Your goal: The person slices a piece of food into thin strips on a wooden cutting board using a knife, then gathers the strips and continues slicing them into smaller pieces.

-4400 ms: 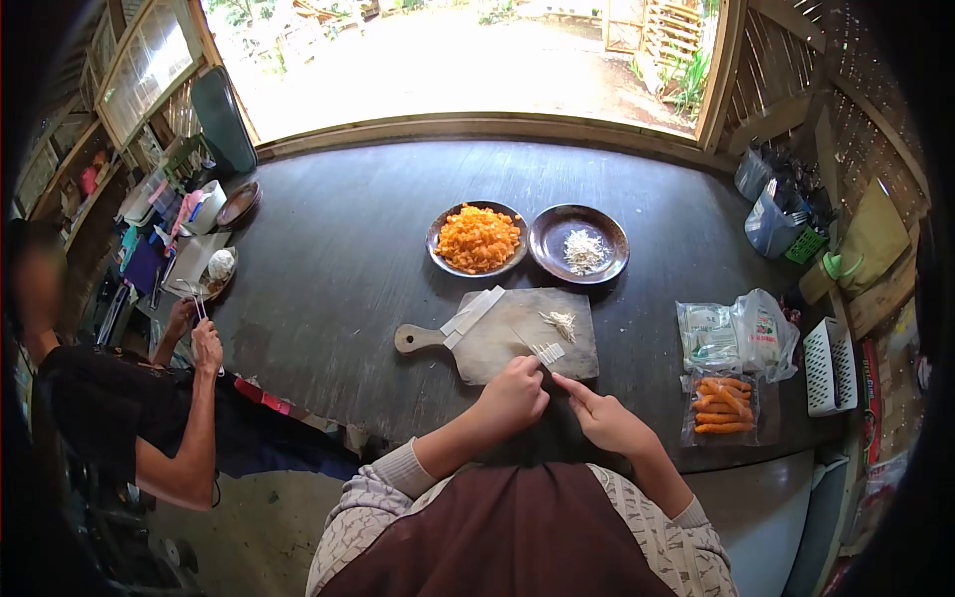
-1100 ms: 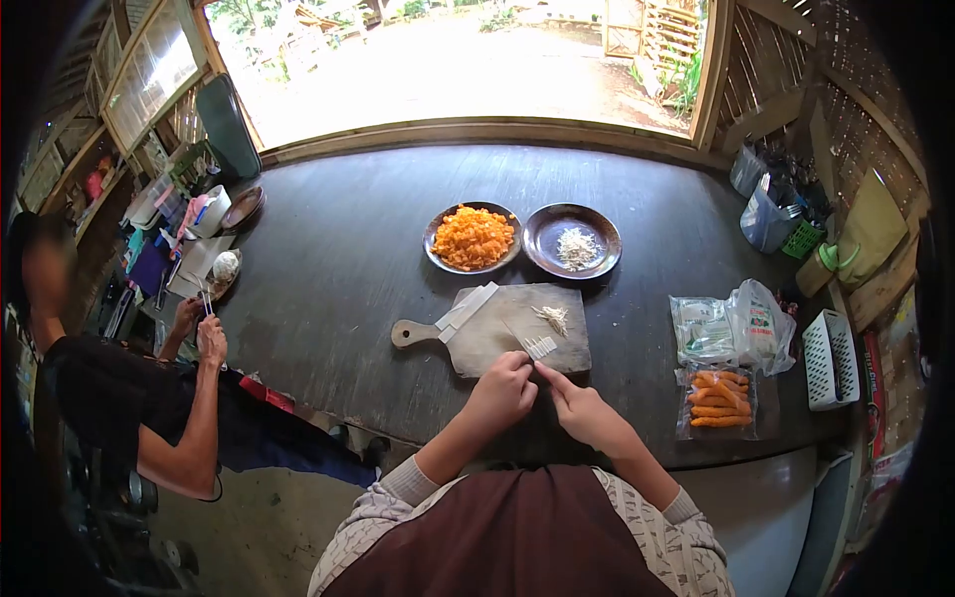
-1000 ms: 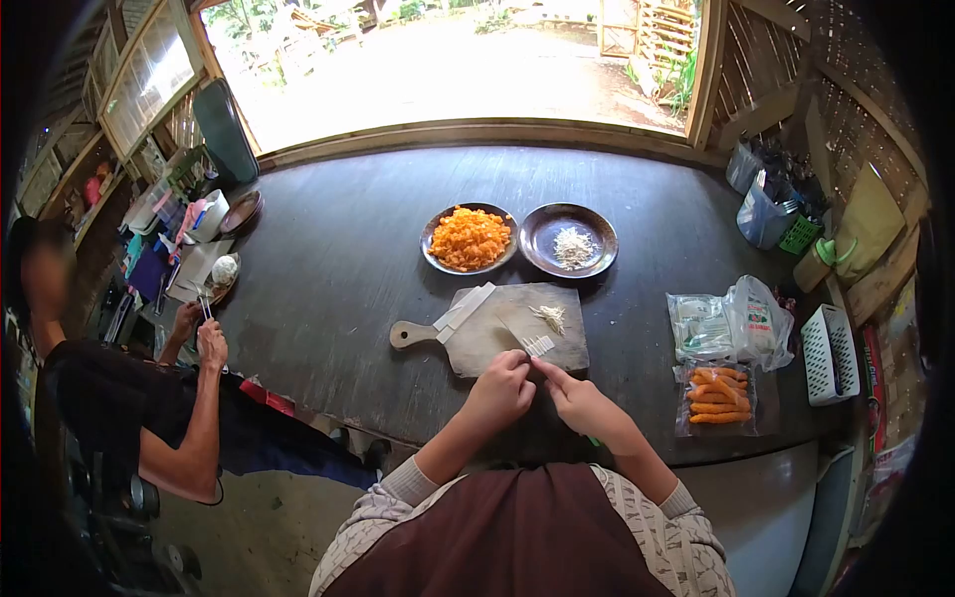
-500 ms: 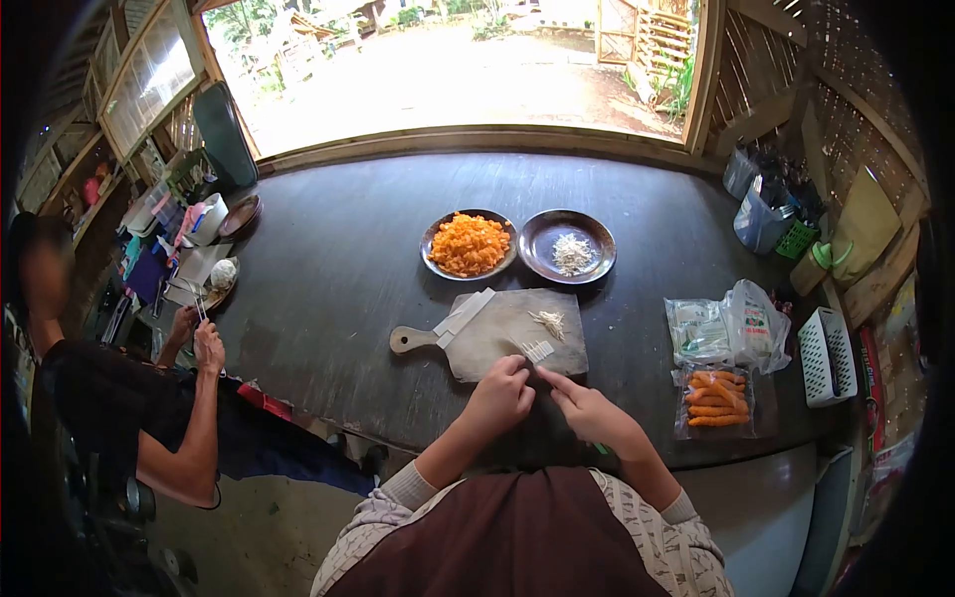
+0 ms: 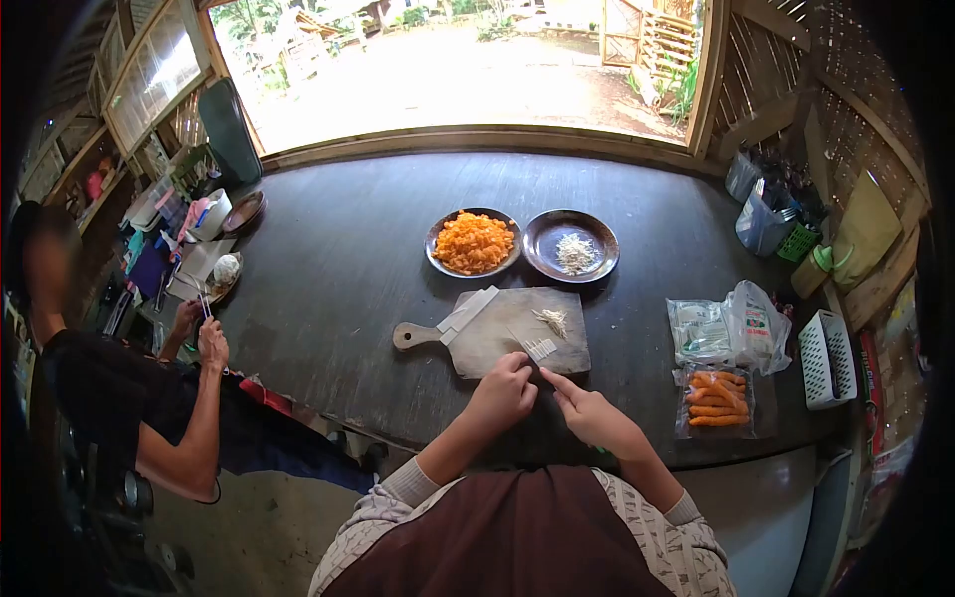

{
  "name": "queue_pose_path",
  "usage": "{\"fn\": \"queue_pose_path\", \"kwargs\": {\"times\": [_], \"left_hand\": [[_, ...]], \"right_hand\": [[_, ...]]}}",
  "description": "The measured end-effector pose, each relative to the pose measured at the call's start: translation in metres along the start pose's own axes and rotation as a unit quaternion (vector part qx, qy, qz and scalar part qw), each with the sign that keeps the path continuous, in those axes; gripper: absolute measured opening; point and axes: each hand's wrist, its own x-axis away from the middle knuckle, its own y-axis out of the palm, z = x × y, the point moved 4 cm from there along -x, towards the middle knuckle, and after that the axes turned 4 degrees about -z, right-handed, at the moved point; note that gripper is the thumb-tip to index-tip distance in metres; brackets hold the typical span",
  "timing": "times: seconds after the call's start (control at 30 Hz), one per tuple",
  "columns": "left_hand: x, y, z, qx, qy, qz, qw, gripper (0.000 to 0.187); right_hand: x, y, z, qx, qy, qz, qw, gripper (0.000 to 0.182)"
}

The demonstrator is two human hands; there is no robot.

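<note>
My left hand is closed at the near edge of the wooden cutting board, fingertips holding a small stack of white slices. Just right of it, my right hand is wrapped round a knife, its index finger stretched toward the slices. Most of the knife is hidden; a bit of green handle shows below the palm. Longer flat white strips lie on the board's left side, by its handle. Thin white matchsticks are heaped at the right.
Behind the board stand a plate of diced orange pieces and a dark plate with white shreds. To the right lie bagged carrots, plastic packets and a white basket. At left, another person holds a utensil.
My hands stay in almost the same place beside the white slices. The whole view has shifted slightly; the board and plates look unchanged.
</note>
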Motion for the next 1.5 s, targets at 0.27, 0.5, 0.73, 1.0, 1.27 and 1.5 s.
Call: {"fn": "queue_pose_path", "kwargs": {"times": [0.27,0.5,0.73,1.0,1.27,1.5], "left_hand": [[0.000,0.001,-0.001,0.009,0.005,0.008,1.000,0.022],[0.003,0.003,-0.002,0.005,-0.002,0.012,1.000,0.022],[0.001,0.001,-0.001,0.017,0.002,0.013,1.000,0.022],[0.001,0.002,-0.002,0.009,0.003,0.014,1.000,0.023],[0.000,0.002,-0.001,0.011,-0.007,-0.002,1.000,0.022],[0.002,0.005,-0.003,0.005,0.004,0.030,1.000,0.022]], "right_hand": [[-0.005,-0.003,-0.004,0.006,-0.013,0.007,1.000,0.043],[-0.020,0.013,0.010,0.064,-0.109,0.083,0.989,0.043],[-0.005,0.005,0.006,0.051,-0.052,0.033,0.997,0.043],[-0.007,0.000,-0.003,0.013,-0.014,0.019,1.000,0.043],[-0.015,0.010,0.015,0.026,-0.035,0.038,0.998,0.044],[-0.001,0.002,0.004,0.018,-0.028,0.031,0.999,0.043]]}}
